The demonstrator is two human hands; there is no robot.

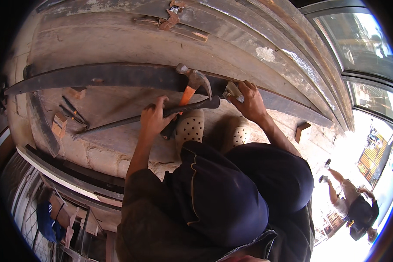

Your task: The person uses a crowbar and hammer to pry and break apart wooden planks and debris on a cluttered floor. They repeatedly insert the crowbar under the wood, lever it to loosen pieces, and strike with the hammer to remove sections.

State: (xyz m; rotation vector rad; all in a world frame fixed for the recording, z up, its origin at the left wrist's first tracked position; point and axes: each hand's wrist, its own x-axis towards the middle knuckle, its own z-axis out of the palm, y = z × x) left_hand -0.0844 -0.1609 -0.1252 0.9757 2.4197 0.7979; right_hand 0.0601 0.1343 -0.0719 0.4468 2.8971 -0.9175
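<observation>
My left hand is closed round a long dark pry bar, which slants across in front of my feet. A claw hammer with an orange and black handle crosses the bar; its head rests over a long dark wooden beam. On the right, my right hand lies at the beam, thumb and fingers round a small pale block. Whether that block is metal or wood is hard to tell. My fingers partly cover it.
Pincers or pliers and small wood blocks lie at the left. Long boards stretch behind the beam. My pale clogs stand close to it. Another person is at the right, beyond a wood block.
</observation>
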